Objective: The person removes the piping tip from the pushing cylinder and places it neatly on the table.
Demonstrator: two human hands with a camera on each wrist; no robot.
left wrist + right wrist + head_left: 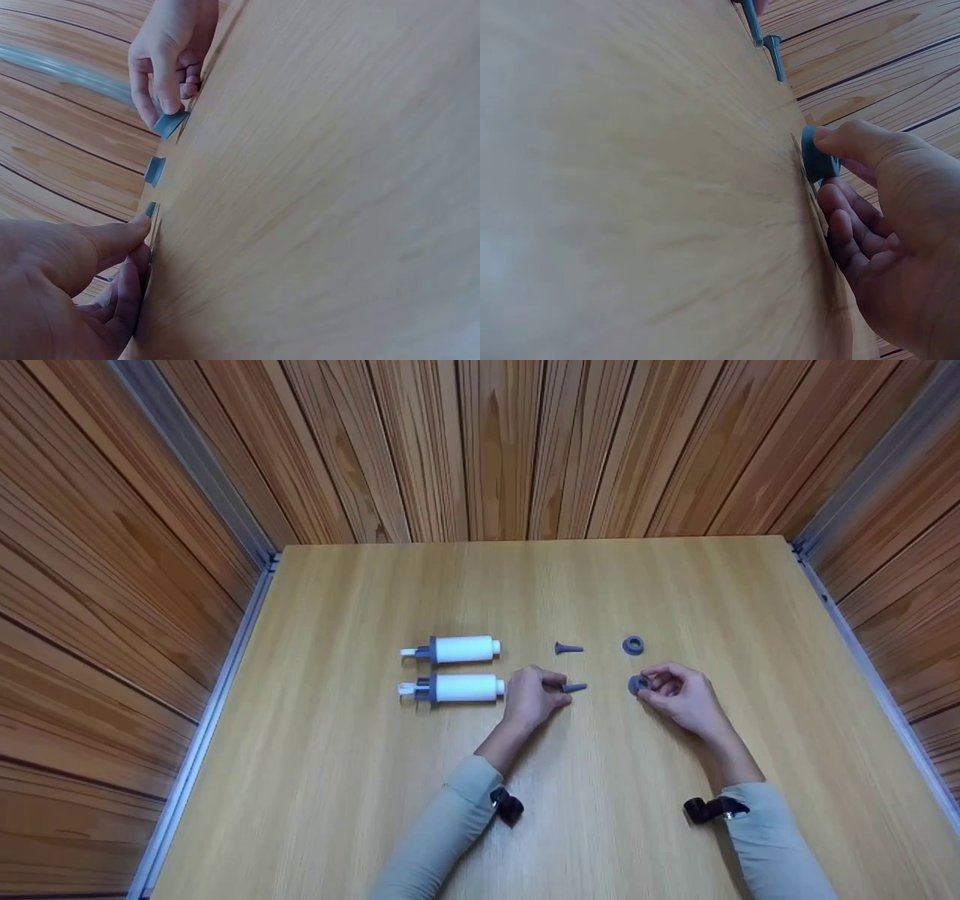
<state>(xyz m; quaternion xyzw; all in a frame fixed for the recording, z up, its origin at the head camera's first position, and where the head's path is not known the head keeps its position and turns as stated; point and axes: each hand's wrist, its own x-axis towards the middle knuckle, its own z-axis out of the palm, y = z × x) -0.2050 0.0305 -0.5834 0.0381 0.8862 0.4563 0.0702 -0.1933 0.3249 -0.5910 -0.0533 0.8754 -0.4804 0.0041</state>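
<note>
My left hand (534, 695) pinches the wide end of a small grey tapered nozzle (576, 688), whose thin tip points right. The nozzle lies low over the tabletop; whether it touches the wood I cannot tell. Farther right, my right hand (681, 695) grips a grey ring-shaped cap (819, 156) between thumb and fingers, close to the table. A second flared nozzle (568, 648) lies just behind the first. Behind the gripped cap rests another ring cap (633, 645), its round hole facing up. The left wrist view shows both caps beyond my left fingertips.
Two white cylinders with grey collars, one behind (465, 649) and one in front (466, 688), lie left of my left hand, the front one almost touching it. Wood-panelled walls (495, 450) and metal rails (217, 690) border the wooden table (315, 810).
</note>
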